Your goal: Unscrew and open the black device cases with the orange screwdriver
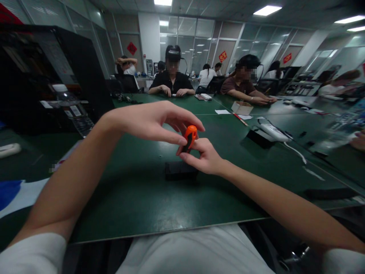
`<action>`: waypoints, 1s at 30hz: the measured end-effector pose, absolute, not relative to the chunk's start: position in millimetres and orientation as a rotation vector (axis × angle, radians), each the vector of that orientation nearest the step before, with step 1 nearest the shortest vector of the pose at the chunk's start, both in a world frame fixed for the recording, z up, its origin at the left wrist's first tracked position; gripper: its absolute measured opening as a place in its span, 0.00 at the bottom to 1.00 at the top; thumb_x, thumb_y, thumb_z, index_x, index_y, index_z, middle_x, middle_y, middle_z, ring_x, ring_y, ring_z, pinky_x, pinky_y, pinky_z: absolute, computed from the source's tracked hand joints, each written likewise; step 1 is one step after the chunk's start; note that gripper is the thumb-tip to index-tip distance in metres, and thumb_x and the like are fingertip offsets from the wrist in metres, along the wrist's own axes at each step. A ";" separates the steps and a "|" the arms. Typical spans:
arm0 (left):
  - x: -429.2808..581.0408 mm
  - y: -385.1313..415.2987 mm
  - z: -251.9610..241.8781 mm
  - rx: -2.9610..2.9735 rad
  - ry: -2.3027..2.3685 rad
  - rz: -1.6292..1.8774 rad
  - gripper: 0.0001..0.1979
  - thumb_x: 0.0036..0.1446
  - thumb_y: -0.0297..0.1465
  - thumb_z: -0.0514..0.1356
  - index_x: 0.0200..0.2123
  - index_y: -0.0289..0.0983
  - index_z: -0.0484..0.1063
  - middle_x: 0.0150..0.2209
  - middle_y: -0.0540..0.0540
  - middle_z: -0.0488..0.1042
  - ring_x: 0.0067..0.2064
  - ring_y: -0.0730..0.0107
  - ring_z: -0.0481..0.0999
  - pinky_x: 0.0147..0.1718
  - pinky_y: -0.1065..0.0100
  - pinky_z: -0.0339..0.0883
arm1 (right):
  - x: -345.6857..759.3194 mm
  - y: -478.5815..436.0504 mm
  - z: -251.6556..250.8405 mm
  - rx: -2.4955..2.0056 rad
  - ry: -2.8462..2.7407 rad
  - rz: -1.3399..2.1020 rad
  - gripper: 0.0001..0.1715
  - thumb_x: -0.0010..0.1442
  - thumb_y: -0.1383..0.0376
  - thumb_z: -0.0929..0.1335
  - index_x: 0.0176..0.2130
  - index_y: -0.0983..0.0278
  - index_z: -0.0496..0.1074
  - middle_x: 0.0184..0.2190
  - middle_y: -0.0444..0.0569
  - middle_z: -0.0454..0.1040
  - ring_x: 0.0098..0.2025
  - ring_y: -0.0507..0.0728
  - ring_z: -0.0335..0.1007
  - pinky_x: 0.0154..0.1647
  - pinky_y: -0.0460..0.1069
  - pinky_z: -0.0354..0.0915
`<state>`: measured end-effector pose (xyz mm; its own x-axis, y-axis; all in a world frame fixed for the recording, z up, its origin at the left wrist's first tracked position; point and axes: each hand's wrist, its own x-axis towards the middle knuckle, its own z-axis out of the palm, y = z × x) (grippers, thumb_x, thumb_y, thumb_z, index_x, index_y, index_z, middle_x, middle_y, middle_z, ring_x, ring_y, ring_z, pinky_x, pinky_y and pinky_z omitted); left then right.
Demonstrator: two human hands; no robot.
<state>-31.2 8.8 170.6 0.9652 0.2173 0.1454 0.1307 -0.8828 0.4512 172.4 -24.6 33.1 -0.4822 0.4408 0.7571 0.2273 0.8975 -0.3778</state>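
Pinching in the head view, the bare left hand (151,121) and bare right hand (207,160) share a tilted orange-and-black handle (191,132) (its top is round), the right one lower, above a rectangular black block (177,172) on the green table (142,207).

Left hand (151,121), right hand (207,156), both on orange handle (191,133)

On your left, a clear bottle (76,112) with a white cap stands near a dark cabinet (85,64). To your right, a white corded device (273,131) and a pale box (242,109) rest on the green table (142,205). Across from you sits a person in black (172,82); red decorations (132,48) hang behind.
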 end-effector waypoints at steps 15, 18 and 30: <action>-30.1 6.0 173.1 2.577 0.270 0.248 0.15 0.56 0.35 0.69 0.48 0.42 0.80 0.44 0.48 0.82 0.47 0.62 0.81 0.50 0.66 0.72 | 171.0 -29.0 36.0 -0.443 -2.191 0.315 0.08 0.63 0.67 0.66 0.39 0.65 0.76 0.31 0.45 0.78 0.30 0.51 0.73 0.35 0.45 0.68; -29.4 6.1 172.1 2.610 0.295 0.259 0.13 0.56 0.36 0.68 0.45 0.42 0.80 0.42 0.48 0.82 0.45 0.62 0.81 0.49 0.65 0.72 | 170.3 -28.2 35.0 -0.454 -2.143 0.304 0.06 0.63 0.65 0.68 0.37 0.65 0.75 0.29 0.44 0.76 0.29 0.51 0.71 0.34 0.46 0.67; -33.4 5.2 175.0 2.578 0.307 0.347 0.14 0.58 0.40 0.68 0.45 0.42 0.82 0.42 0.47 0.83 0.47 0.60 0.82 0.50 0.63 0.73 | 170.9 -26.4 30.4 -0.429 -2.115 0.316 0.08 0.65 0.64 0.68 0.35 0.65 0.74 0.28 0.45 0.77 0.29 0.51 0.73 0.35 0.46 0.68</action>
